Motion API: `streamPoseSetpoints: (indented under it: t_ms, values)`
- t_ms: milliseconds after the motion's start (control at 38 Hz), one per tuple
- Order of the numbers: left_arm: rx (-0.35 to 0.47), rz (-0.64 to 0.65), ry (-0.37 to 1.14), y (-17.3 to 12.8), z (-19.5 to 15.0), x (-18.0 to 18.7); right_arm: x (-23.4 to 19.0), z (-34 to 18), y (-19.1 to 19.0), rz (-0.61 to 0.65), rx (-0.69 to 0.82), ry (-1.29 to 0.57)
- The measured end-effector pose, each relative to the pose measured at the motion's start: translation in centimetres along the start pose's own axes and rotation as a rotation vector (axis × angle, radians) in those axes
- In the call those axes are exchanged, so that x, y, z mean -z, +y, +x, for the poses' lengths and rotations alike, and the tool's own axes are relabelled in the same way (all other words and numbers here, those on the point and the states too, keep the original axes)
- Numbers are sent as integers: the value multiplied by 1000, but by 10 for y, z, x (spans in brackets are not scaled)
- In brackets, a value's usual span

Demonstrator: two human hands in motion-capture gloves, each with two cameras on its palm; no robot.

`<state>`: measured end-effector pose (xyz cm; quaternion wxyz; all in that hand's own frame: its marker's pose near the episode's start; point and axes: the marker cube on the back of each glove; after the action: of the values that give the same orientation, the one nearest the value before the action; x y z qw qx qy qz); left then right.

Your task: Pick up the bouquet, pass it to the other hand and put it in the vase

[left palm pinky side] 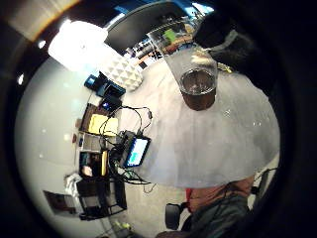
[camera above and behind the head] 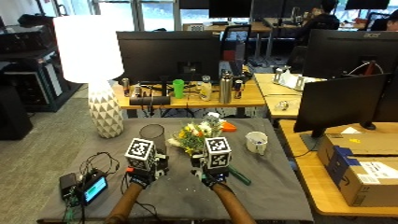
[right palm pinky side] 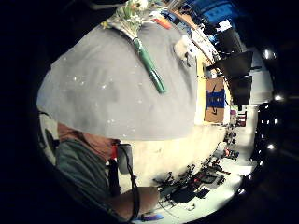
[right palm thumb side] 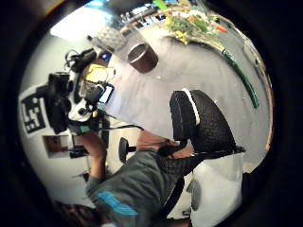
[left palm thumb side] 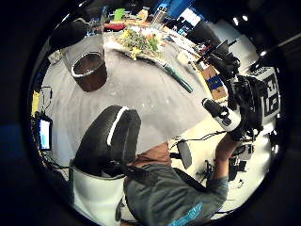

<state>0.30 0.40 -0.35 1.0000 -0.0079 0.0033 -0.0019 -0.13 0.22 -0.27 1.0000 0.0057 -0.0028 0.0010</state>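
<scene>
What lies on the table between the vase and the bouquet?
Nothing: only bare grey cloth lies between the vase and the bouquet, as the left thumb side palm view shows. Both hands hover above the table, holding nothing.

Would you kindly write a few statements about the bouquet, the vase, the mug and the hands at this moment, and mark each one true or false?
1. The bouquet lies on the grey tablecloth. True.
2. The bouquet's stems stand in the vase. False: the vase holds no flowers; the bouquet lies beside it on the cloth.
3. The right hand grips the bouquet's green stem wrap. False: the wrap lies free on the cloth, with no fingers on it.
4. A white mug stands on the table, to the right of the bouquet. True.
5. The left hand holds the vase. False: it is near the vase but holds nothing.
</scene>
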Motion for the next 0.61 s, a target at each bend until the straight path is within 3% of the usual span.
streamPoseSetpoints:
  t_ms: [395, 606]
  values:
    - [0, -52, 50, 2, 4, 5, 1, -2, -3, 27, 9, -20]
    - [-6, -20, 66, -1, -1, 0, -2, -1, -8, 44, 21, -8]
